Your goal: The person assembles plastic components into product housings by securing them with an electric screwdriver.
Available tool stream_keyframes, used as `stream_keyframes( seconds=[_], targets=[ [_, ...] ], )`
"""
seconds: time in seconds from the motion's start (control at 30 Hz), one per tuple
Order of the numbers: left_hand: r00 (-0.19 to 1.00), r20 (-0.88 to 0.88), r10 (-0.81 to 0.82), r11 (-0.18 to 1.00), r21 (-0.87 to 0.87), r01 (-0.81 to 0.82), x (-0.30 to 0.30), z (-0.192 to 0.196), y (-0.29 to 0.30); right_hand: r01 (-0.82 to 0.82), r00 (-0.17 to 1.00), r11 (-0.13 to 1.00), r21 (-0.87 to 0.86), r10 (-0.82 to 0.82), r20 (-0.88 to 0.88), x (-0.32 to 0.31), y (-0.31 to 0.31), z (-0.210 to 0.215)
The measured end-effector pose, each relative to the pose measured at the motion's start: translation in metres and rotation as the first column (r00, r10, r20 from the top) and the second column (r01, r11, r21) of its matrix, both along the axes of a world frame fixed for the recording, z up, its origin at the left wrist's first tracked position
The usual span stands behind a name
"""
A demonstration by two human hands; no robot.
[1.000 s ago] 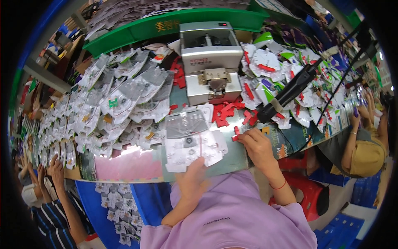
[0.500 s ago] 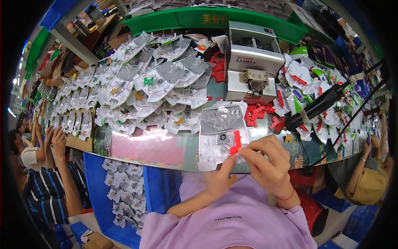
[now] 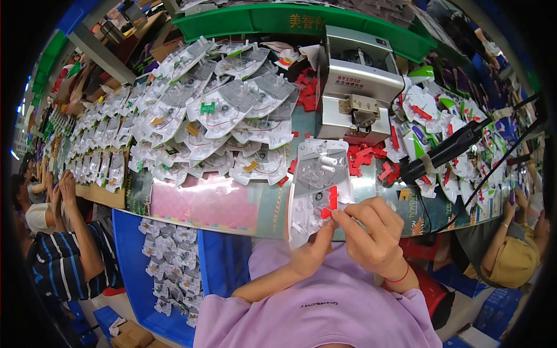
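Your left hand (image 3: 312,254) grips near end of white-grey moulded plastic housing (image 3: 303,204), probably for steadying; right hand (image 3: 374,236) pinches red angular plastic piece (image 3: 333,199) over it.

The white housing (image 3: 301,216) looks like smooth moulded plastic, its upper panel translucent grey; the red piece (image 3: 333,198) is plastic too. The boxy machine (image 3: 355,77) has a smooth, silvery metal body. The tabletop (image 3: 203,203) is glossy, throwing back bright glare. Smooth plastic forms the green trough (image 3: 243,22) and blue crate (image 3: 129,249). The lilac shirt (image 3: 325,293) is soft, matt cloth.
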State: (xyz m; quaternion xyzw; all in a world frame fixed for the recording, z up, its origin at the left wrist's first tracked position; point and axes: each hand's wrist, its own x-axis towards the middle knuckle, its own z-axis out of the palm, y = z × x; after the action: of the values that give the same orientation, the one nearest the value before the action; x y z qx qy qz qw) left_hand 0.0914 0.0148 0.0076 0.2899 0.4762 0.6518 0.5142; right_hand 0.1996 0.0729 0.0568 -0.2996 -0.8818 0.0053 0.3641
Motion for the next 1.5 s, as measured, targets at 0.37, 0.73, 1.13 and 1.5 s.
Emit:
stream_keyframes(
  seconds=[0.37, 0.73, 1.13, 1.5],
  targets=[
    [0.999, 0.003, 0.036, 0.999, 0.012, -0.036, 0.004, -0.003, 0.003, -0.003, 0.999, 1.0, -0.01, 0.004, 0.045, 0.001, -0.002, -0.006],
    [0.995, -0.093, 0.041, 0.994, 0.108, -0.031, -0.003, -0.019, 0.004, -0.017, 1.0, 0.992, -0.126, 0.018, 0.01, -0.005, -0.003, -0.005],
    [0.984, -0.176, -0.004, 0.999, -0.053, -0.005, -0.039, -0.018, -0.002, -0.121, 0.99, 0.931, -0.344, 0.139, 0.029, 0.002, -0.011, -0.008],
    [0.866, 0.316, -0.388, 0.82, -0.311, 0.481, -0.062, -0.022, -0.027, -0.099, 0.995, 0.923, -0.372, 0.081, -0.064, 0.011, 0.047, -0.02]
  ],
)
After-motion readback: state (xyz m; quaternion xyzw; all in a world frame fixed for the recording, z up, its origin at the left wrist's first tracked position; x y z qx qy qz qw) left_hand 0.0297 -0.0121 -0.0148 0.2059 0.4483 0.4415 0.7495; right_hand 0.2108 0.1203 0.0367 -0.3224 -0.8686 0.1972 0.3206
